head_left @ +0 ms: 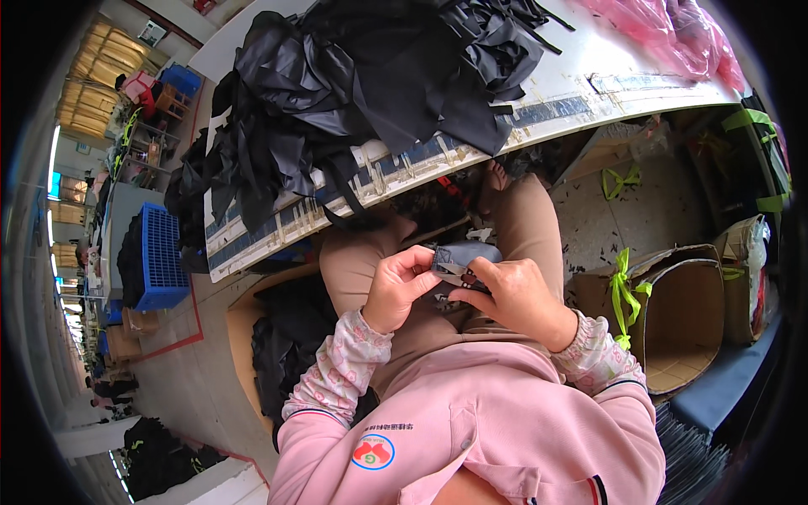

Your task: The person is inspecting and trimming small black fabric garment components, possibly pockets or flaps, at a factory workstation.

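Above my lap, a small dark grey fabric piece (478, 252) with a stitched square end is held between my hands. My left hand (399, 288) is closed, pinching the stitched end between thumb and fingers. Close to it, my right hand (520, 296) is also closed, its bent forefinger and thumb at the lower edge of the fabric. A small pale and dark thing shows by those fingertips, too small to name. The rest of the right hand's grip is hidden.
A large heap of black fabric (396, 76) covers much of the white table (581, 76) ahead, some hanging over its worn edge. Pink plastic (673, 34) lies far right. An open cardboard box (682, 324) stands right; another box (242, 324) with black fabric is left.
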Demonstrator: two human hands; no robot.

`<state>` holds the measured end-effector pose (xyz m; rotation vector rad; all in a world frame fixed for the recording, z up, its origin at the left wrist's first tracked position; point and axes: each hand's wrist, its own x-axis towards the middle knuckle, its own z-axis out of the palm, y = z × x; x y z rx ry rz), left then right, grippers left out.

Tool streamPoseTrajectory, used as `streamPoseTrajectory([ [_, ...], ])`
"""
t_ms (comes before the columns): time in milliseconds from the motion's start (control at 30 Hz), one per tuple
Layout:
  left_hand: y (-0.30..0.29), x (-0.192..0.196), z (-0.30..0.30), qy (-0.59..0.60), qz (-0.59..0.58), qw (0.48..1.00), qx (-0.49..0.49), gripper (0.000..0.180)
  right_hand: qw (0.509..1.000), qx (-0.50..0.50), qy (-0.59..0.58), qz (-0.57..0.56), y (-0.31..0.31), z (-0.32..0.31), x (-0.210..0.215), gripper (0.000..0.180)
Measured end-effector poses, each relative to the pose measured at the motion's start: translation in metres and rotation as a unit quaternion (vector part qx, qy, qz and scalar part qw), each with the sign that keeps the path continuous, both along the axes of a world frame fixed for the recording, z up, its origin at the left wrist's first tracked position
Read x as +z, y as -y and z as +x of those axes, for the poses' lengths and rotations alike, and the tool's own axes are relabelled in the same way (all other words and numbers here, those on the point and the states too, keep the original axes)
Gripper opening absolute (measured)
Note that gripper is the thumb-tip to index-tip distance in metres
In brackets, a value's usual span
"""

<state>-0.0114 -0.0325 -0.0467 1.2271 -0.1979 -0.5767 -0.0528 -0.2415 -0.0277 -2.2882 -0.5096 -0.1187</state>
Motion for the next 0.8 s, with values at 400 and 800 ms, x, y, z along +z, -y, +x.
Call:
streamPoseTrajectory([
  [400,-0.001,0.006,-0.002,0.087,0.058,0.994,-0.026,0.01,0.99,0.042,-0.129,0.029,0.012,0.005,0.016,0.041],
  [800,-0.002,0.008,-0.003,0.141,0.111,0.984,-0.002,0.009,0.999,0.019,-0.03,-0.002,0.005,0.004,0.013,0.038],
])
